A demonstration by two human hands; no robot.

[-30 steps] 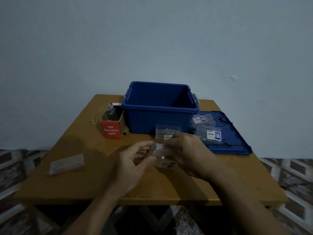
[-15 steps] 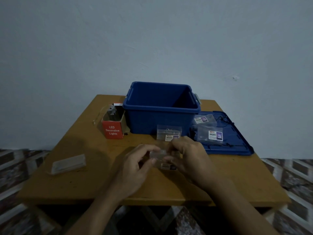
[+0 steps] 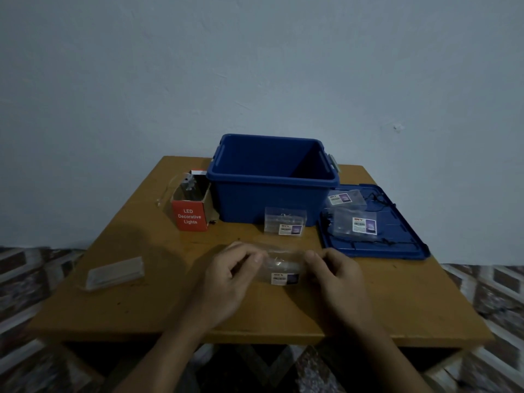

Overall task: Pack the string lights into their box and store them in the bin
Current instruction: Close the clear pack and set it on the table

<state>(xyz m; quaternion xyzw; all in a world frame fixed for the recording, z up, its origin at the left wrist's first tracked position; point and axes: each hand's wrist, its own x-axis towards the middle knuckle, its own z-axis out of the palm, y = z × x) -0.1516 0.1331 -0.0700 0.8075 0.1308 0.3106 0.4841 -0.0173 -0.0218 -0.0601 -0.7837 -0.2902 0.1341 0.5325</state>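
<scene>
**Hands slide out to the ends of the little clear box**

A second ago both hands are bunched over the middle of the clear box (image 3: 283, 268), the right one pretty much covering it. Now they've spread apart; the left hand (image 3: 226, 282) pinches the left end and the right hand (image 3: 340, 282) pinches the right end, fingers curled round it. The box lies lengthwise between them, low over the near middle of the table (image 3: 141, 310); can't tell if it touches the wood. Its label faces me; there's a faint glint inside that might be wire, too dim to say.

My guess at what it means: the fiddly closing-up bit is done or nearly done, and this is a squeeze shut or a grip for carrying. Next stop would be the blue bin (image 3: 255, 202) at the far middle; it's open and shows nothing inside from here.

Nothing else has budged. The second clear box (image 3: 285, 224) stands just in front of the bin. The far lid box (image 3: 344, 198) and near lid box (image 3: 355, 224) lie on the blue lid (image 3: 402, 246) to the right, with a loose black light string (image 3: 380, 199) beside them, so there's packing left. The red LED carton (image 3: 190, 217) sits just left of the bin with a thin wire (image 3: 167, 194) spilling out its far left; a flat clear piece (image 3: 114, 272) lies well off to the near left.
</scene>
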